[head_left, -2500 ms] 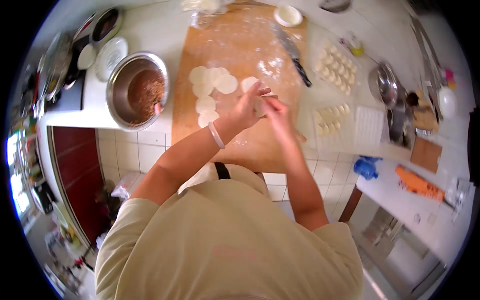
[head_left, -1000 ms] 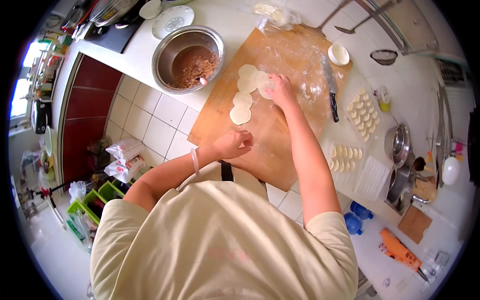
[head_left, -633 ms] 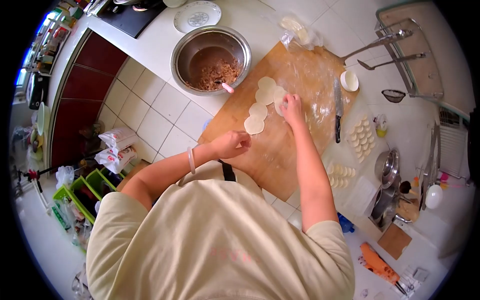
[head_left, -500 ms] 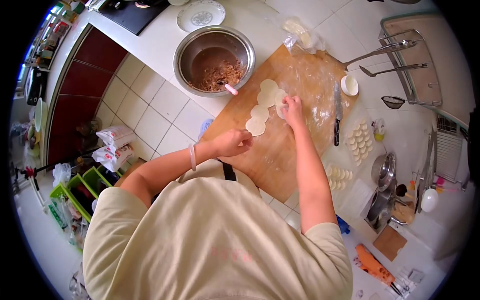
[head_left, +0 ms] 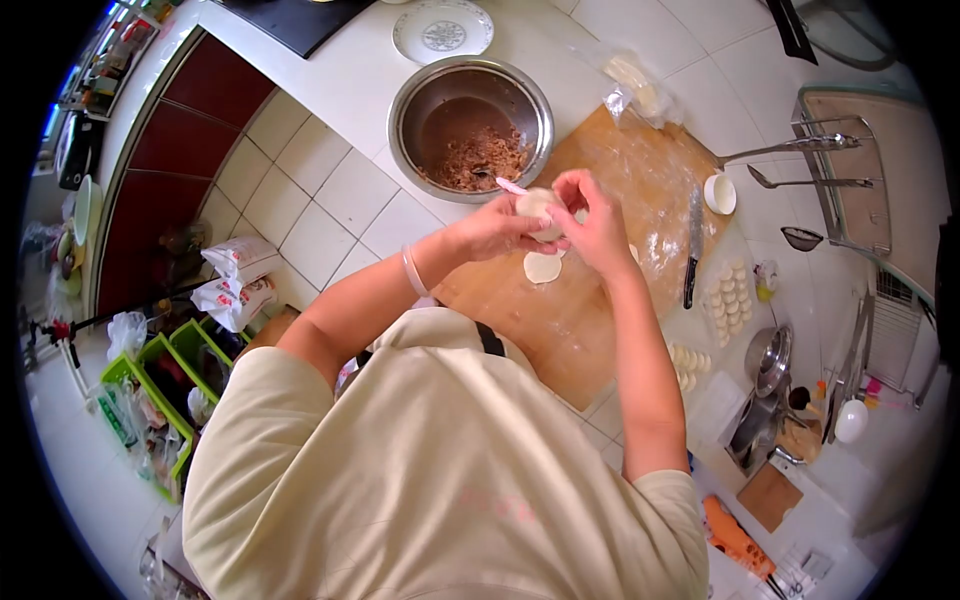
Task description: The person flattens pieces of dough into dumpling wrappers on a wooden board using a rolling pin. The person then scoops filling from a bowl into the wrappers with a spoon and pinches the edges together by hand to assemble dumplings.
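My left hand point(head_left: 488, 230) is closed around the edge of a round, pale dumpling wrapper point(head_left: 538, 206), lifted above the board. At the wrapper's other side, my right hand point(head_left: 597, 228) has its thumb and fingers pressed to it. Just past my hands sits a steel bowl point(head_left: 402, 150) with brown minced filling point(head_left: 487, 155) inside. A pink-handled spoon point(head_left: 510, 186) leans out over its rim. Below my hands, another wrapper point(head_left: 543, 267) lies flat on the wooden board point(head_left: 520, 325); other wrappers are mostly hidden by my hands.
A knife point(head_left: 693, 245) and a small white bowl point(head_left: 719, 194) are at the board's right edge. Further right are rows of folded dumplings point(head_left: 728, 300). A bag of dough point(head_left: 635, 85) touches the board's far corner. A patterned plate point(head_left: 443, 30) stands behind the steel bowl.
Both hands have come together and up from the board, toward the steel bowl. A wrapper is now raised between them. The whole view has shifted slightly.
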Available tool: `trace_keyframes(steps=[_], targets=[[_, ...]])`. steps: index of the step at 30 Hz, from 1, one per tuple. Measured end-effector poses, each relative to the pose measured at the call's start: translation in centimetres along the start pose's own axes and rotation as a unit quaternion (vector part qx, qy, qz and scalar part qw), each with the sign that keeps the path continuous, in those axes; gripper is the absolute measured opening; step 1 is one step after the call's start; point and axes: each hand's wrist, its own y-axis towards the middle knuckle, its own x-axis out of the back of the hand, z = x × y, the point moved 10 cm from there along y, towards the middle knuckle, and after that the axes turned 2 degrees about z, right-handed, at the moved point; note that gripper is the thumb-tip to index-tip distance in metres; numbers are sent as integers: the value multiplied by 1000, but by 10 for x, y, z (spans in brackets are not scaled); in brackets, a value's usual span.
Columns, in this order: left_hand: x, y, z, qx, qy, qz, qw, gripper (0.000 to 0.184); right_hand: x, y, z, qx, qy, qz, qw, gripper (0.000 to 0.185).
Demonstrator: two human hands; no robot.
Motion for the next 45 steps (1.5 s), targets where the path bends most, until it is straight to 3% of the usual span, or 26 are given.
trace_keyframes(steps=[1, 3, 5, 6, 7, 9, 13, 17, 19, 26, 33, 39, 45], targets=[[4, -3, -11, -2, 0, -1, 1000, 35, -1, 10, 14, 47, -45, -25, 998, 22], [33, -13, -40, -16, 58, -93, 994, 31, -7, 22, 15, 59, -39, -52, 996, 20], [61, -30, -79, -72, 87, -186, 976, 29, -23, 30, 0, 29, -172, -62, 983, 20], [69, -36, -99, -108, 97, -200, 969, 29, -44, 30, 1, 10, -271, -17, 962, 20], [78, -42, -117, -143, 106, -214, 960, 29, -56, 34, -1, 14, -271, -10, 963, 20], [101, -48, -141, -174, 129, -241, 946, 30, -92, 38, -31, -30, -390, 93, 916, 21], [121, -61, -165, -169, 102, -309, 930, 32, -109, 60, -56, -37, -462, 127, 877, 21], [148, -64, -166, -188, 88, -328, 922, 32, -102, 80, -38, -47, -466, 172, 867, 23], [153, -68, -167, -202, 78, -337, 916, 32, -99, 93, -16, -37, -414, 152, 897, 27], [166, -75, -169, -243, 29, -332, 911, 36, -133, 105, -59, -65, -375, 187, 906, 30], [180, -86, -160, -223, -30, -355, 907, 39, -127, 96, -55, -51, -331, 221, 916, 29], [182, -89, -153, -225, -63, -349, 908, 35, -112, 82, -55, -60, -256, 253, 931, 23], [180, -90, -151, -225, -84, -335, 911, 35, -99, 73, -72, -82, -87, 229, 966, 25]])
